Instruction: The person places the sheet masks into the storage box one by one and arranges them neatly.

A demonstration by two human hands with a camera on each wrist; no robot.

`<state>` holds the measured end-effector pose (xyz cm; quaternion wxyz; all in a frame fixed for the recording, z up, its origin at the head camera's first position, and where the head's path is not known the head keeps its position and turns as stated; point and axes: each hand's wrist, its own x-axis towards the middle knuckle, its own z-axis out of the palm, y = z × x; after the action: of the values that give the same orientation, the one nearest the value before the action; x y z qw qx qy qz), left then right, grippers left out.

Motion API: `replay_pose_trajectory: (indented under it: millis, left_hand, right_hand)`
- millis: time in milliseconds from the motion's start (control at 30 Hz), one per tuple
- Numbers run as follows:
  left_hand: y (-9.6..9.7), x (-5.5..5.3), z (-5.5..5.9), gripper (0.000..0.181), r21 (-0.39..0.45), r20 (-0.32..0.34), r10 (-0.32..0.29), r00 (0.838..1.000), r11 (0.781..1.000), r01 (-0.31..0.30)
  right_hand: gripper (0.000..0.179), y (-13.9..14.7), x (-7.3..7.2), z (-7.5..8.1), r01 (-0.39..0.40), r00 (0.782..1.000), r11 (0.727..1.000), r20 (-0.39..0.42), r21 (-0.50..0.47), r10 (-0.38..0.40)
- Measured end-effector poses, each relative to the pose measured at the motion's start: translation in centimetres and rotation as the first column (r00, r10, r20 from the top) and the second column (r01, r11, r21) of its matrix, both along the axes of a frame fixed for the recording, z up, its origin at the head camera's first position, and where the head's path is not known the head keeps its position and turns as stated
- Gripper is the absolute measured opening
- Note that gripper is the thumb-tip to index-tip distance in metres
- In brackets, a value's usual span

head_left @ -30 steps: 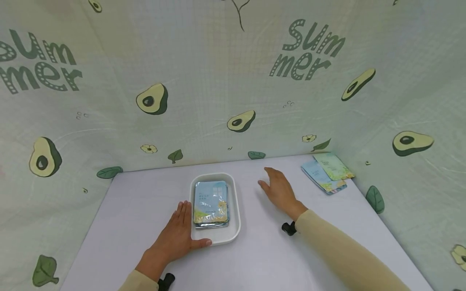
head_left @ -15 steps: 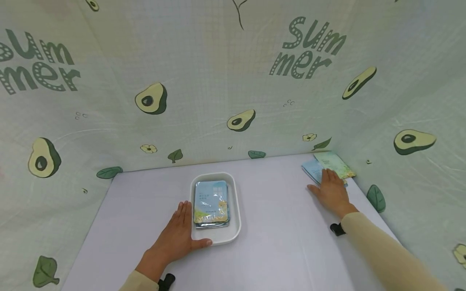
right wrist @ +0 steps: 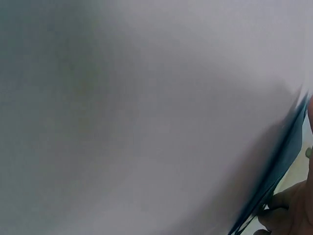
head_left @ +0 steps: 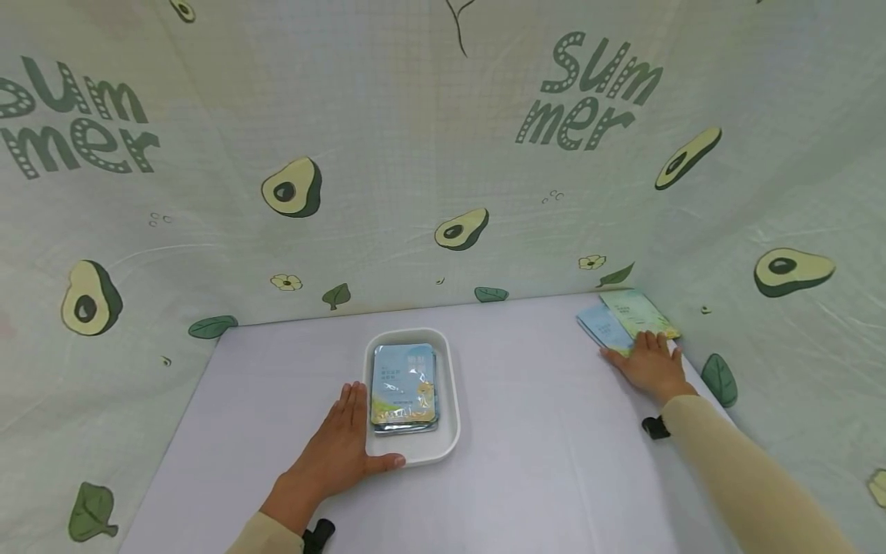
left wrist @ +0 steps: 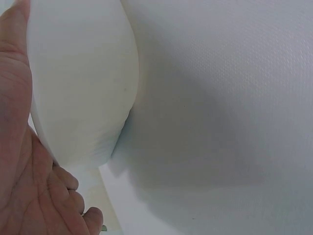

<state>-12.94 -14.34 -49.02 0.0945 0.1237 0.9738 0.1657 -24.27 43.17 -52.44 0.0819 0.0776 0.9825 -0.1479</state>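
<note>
In the head view, the left hand (head_left: 335,446) rests against the near left corner of a white tray (head_left: 448,431), its fingers straight along the side and its thumb along the near rim. Glossy blue sachets (head_left: 403,377) lie stacked in that tray. The left wrist view shows the tray's outer wall (left wrist: 83,88) beside the palm. At the far right, the right hand (head_left: 654,369) holds the near end of a pile of flat blue sachets (head_left: 601,323), thumb at the left edge, fingers over the top. A green sachet (head_left: 633,309) lies on this pile.
The white table (head_left: 526,431) meets a printed cloth backdrop (head_left: 374,185) at its far edge. Another side of the cloth (head_left: 789,338) rises close to the right hand.
The right hand has swung right from beside the tray to the sachet pile, then drawn back slightly to its near end. The left hand and tray have stayed in place.
</note>
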Motion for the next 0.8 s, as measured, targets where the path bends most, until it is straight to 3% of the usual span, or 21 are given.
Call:
replay_pose_trajectory:
  millis: [433, 800]
  left_hand:
    - [0.1, 0.0, 0.2, 0.144, -0.002, 0.001, -0.004, 1.0, 1.0, 0.004]
    - [0.1, 0.1, 0.2, 0.143, 0.002, -0.005, -0.002, 1.0, 1.0, 0.002]
  right_hand:
    - [0.114, -2.8, 0.0, -0.3, -0.134, 0.99, 0.991, -0.046, 0.03, 0.135]
    - [0.104, -6.3, 1.3, -0.9, -0.275, 0.957, 0.96, -0.083, 0.063, 0.279]
